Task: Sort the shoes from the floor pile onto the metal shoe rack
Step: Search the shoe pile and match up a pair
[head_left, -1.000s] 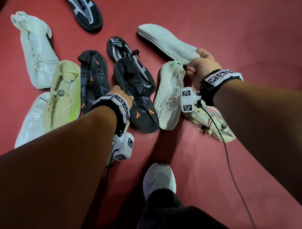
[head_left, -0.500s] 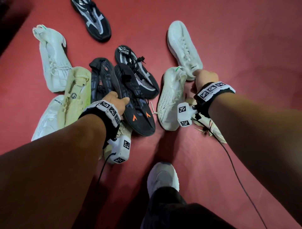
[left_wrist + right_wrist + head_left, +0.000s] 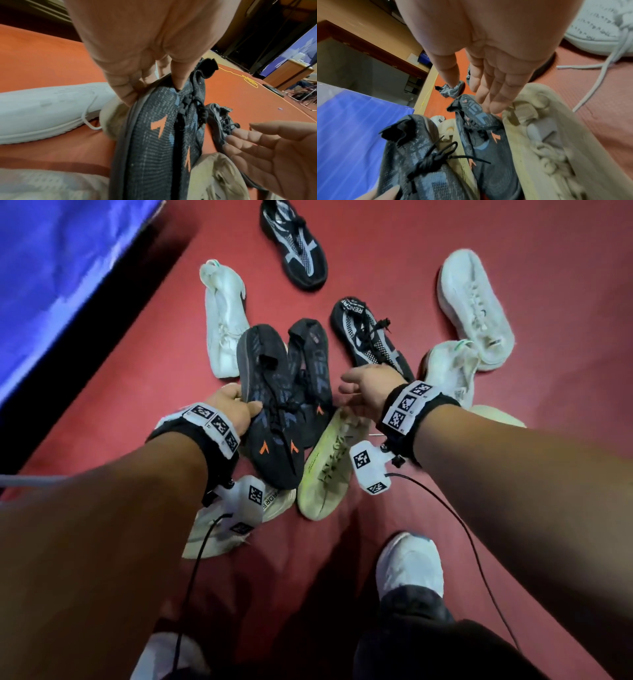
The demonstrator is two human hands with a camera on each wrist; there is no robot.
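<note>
We are near the start: our left hand (image 3: 233, 412) pinches a dark knit shoe with orange marks (image 3: 274, 419), our right hand (image 3: 370, 386), fingers straight and holding nothing, hovers over its mate (image 3: 310, 371), other shoes lie on the red floor (image 3: 445, 525), and no rack is in view.

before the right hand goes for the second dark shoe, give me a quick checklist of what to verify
1. Left hand grips the dark shoe with orange marks, thumb on the upper, fingers at the sole edge: ok.
2. Right hand free, fingers straight, holding nothing: ok.
3. Matching dark shoe in view beside the held one: ok.
4. Top of matching shoe uncovered: ok; the yellow-green shoe crowds its toe.
5. Laces of the two dark shoes untangled from each other: cannot tell.
6. Metal shoe rack in sight for the drop-off: not ok, no view shows it.
</note>
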